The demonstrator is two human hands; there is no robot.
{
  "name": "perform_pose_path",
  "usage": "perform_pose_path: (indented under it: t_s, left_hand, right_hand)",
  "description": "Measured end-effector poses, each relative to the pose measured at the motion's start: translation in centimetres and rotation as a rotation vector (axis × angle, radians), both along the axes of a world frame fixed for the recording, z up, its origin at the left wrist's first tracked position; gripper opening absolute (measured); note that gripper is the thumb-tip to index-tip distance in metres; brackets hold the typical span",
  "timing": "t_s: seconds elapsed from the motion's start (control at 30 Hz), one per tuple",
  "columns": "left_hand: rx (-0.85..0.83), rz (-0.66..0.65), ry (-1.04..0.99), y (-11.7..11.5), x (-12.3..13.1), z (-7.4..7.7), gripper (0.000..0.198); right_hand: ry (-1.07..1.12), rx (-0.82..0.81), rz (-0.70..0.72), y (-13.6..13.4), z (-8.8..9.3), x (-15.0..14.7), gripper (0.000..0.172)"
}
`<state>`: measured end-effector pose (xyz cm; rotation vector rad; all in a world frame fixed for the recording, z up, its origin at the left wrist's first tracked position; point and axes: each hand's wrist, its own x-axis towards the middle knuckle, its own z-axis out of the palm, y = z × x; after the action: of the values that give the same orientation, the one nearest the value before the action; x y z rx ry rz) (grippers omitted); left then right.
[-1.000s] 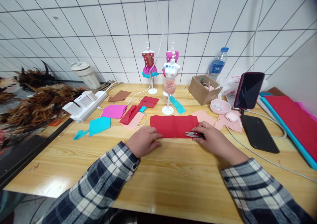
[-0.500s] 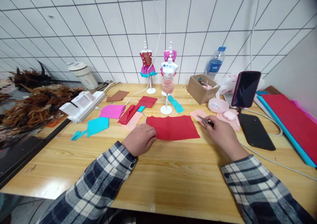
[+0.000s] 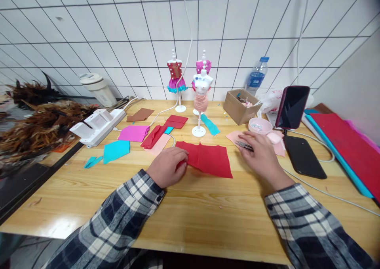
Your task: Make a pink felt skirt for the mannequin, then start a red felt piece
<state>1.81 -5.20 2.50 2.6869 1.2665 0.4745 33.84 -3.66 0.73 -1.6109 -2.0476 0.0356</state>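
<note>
My left hand (image 3: 168, 165) has its fingers closed on the left end of a red piece of crepe-like paper (image 3: 212, 157). The sheet's right part is turned and slightly raised off the wood. On the right, my right hand (image 3: 259, 156) is low over the table with thumb and fingers apart. Small pointed scissors (image 3: 245, 145) with a dark handle lie between them, on or beside a light pink piece (image 3: 233, 136). Behind the red sheet stands a small white dress form (image 3: 203, 85) with a pink wrapped skirt.
Two dressed forms stand behind, one in a brown top and magenta skirt (image 3: 177, 82). Coloured pieces, including a magenta one (image 3: 134, 133), lie left. A cardboard box (image 3: 242, 109), pink bowl (image 3: 260, 125), upright phone (image 3: 292, 107) and black phone (image 3: 305, 157) are right; a white power strip (image 3: 101, 128) is left.
The red sheet has swung, its right end coming nearer to me and lifting a little. My right hand has lowered, and its fingers have spread from around the scissors.
</note>
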Motion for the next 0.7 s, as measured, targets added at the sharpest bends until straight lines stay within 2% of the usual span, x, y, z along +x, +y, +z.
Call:
perform_pose_path:
  t_s: [0.07, 0.1, 0.17, 0.3, 0.43, 0.53, 0.6, 0.7]
  left_hand:
    - [0.012, 0.039, -0.009, -0.3, 0.1, 0.2, 0.01]
    - [0.013, 0.049, 0.001, -0.4, 0.1, 0.2, 0.009]
    - [0.012, 0.06, 0.012, -0.6, 0.3, 0.2, 0.01]
    - [0.02, 0.081, -0.022, -0.6, 0.7, 0.0, 0.013]
    - [0.051, 0.058, 0.004, -0.2, 0.5, -0.5, 0.014]
    - [0.084, -0.031, 0.017, 0.2, 0.3, -1.1, 0.019]
    - [0.092, -0.086, -0.001, 0.3, 0.3, -1.5, 0.022]
    - [0.117, -0.106, -0.064, 0.3, 0.4, -1.7, 0.022]
  right_hand:
    - [0.098, -0.058, 0.326, -1.5, 0.8, -2.3, 0.041]
    - [0.108, -0.084, 0.442, -2.2, 1.1, -3.6, 0.048]
    - [0.073, -0.097, 0.551, -3.4, 1.0, -6.0, 0.062]
    - [-0.051, -0.016, 0.475, -3.8, -0.1, -8.0, 0.045]
    - [-0.224, -0.024, 0.42, -2.8, -0.1, -6.8, 0.026]
    - [-0.246, -0.003, 0.338, -2.7, 0.6, -6.0, 0.018]
    - [-0.179, 0.023, 0.374, -3.1, 1.0, -6.1, 0.017]
    - [-0.095, 0.009, 0.545, -3.4, 0.8, -6.8, 0.029]
